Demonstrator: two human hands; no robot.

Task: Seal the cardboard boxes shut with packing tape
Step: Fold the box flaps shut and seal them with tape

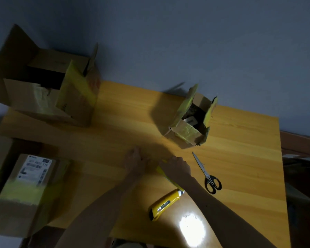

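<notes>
Nearest, a yellow utility knife is seen lying on the wooden worktop beside a patch of glare, untouched. Just right of it, black-handled scissors are laid flat, blades closed and pointing away.

Between the two tools, both forearms are stretched forward. The right hand is curled knuckles-up over one end of a strip of yellow packing tape, which trails back under the wrist towards the knife. The left hand is bunched close beside it. Whether anything is pinched there cannot be told, as the gap between the hands is lost in shadow.

It looks as though a length of tape is being freed or readied. For that to go well, the strip should be kept taut and flat between both hands, sticky face kept off the wood. It should be cut only once it is long enough to overlap a seam at both ends.

To the left, a labelled box is found already crossed by a yellow band. Further out, a small open box stands with its flaps up, so they should be folded shut before taping. Farthest, a large open box is waiting too, flaps raised.
</notes>
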